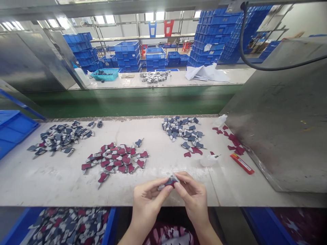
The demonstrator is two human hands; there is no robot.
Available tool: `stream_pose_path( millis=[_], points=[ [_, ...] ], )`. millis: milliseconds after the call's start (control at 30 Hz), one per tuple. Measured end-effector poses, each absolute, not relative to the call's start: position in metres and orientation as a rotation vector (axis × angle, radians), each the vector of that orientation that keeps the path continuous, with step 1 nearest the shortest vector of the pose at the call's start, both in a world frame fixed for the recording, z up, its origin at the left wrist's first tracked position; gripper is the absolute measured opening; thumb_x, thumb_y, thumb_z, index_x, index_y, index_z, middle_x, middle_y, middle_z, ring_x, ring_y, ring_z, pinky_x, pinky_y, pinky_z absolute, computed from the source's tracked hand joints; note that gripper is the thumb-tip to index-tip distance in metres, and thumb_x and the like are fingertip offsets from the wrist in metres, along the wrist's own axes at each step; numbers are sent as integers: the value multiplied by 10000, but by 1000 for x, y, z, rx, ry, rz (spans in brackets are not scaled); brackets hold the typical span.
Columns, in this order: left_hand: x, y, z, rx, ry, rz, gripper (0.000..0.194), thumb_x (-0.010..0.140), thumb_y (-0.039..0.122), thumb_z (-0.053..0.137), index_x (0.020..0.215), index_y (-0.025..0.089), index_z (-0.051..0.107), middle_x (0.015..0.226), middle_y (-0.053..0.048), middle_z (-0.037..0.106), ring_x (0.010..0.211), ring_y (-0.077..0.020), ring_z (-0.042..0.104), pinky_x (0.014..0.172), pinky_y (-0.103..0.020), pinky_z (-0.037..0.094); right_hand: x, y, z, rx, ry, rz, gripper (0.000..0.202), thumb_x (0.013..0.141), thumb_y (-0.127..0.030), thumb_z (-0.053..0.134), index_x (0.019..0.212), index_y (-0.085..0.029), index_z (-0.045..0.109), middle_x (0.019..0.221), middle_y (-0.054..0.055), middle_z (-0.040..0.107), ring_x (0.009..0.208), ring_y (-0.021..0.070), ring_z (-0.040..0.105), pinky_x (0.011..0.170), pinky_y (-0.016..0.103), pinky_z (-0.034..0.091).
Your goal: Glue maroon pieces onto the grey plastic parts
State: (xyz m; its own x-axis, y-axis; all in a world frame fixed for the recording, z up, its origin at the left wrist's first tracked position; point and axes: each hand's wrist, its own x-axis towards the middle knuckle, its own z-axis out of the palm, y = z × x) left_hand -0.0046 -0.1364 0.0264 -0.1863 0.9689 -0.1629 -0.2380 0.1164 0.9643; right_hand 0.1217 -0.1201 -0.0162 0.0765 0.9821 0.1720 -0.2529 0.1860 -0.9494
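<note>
A small grey, dark and red part [169, 182] is pinched between both hands above the front edge of the worktable [153, 200]. My left hand [149, 200] grips its left end; my right hand [193, 197] has its fingers closed on the right end. Beyond the hands lies a pile of red-faced parts [119, 159], to the left. A pile of dark grey parts [182, 129] is farther back, near loose red pieces [195, 150] and a small clear bottle [208, 160]. Another grey pile [62, 136] sits at the far left.
A red packet [242, 164] and red pieces [233, 141] lie beside a slanted metal panel [286, 119] at right. Below the table edge, a blue bin [112, 224] holds many parts. Another blue bin [15, 131] stands at left. A green strip separates the rear bench [176, 80].
</note>
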Motion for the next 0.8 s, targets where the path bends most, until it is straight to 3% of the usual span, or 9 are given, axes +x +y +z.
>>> stream_pose_path(
  millis=[433,667,800],
  points=[
    [3,-144,24,867,1317,1398,181,690,248,852,865,214,821,834,-32,819,753,-215,789,721,-208,649,114,-124,-19,-948,-900,1118,132,761,-183,775,873,-250,797,856,38,714,766,157,696,688,230,595],
    [-1,-142,23,940,1317,1386,215,714,339,840,866,188,822,865,-65,817,783,-263,789,742,-282,666,115,-124,-17,-950,-928,1117,154,772,-224,779,915,-273,808,858,45,735,765,174,706,670,257,610],
    [-2,-143,19,1052,1309,1395,167,754,282,814,902,206,823,904,-63,815,808,-265,788,756,-287,663,113,-126,-19,-978,-883,1141,143,767,-239,782,905,-265,808,872,49,730,761,171,701,666,253,606]
  ],
)
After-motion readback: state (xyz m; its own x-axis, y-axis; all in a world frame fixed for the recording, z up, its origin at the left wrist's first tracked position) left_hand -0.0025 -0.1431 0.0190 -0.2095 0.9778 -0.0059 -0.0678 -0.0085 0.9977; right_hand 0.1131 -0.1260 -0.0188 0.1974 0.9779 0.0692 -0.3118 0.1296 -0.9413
